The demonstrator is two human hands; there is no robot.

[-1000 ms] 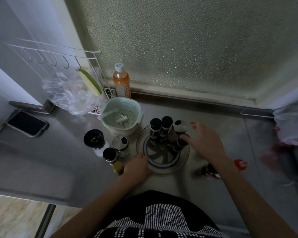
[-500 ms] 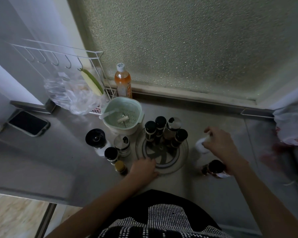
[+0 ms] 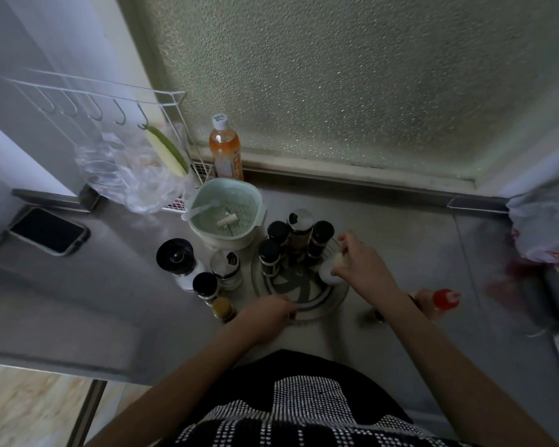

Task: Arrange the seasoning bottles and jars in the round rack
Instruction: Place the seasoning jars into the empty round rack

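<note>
The round metal rack (image 3: 317, 304) sits on the steel counter in front of me. Several dark-capped seasoning bottles (image 3: 277, 232) stand along its back half, with a taller glass dispenser (image 3: 300, 229) among them. My right hand (image 3: 360, 264) holds a white-capped jar (image 3: 329, 271) over the rack's right edge. My left hand (image 3: 268, 312) rests on the rack's front left rim. Left of the rack stand a shaker jar (image 3: 225, 267), a black-capped bottle (image 3: 205, 283), a small yellow-capped jar (image 3: 222, 308) and a black grinder (image 3: 176, 257). A red-capped bottle (image 3: 444, 300) lies to the right.
A pale green strainer bowl (image 3: 225, 214) stands just behind the rack, an orange drink bottle (image 3: 225, 150) by the frosted window. A phone (image 3: 47, 230) lies far left. A wire hook rack (image 3: 88, 101) with plastic bags is at back left, a white bag (image 3: 546, 221) far right.
My right hand picked up the white-capped jar from the counter at the right and brought it left to the rack's edge. My left hand stayed on the rack's front rim.
</note>
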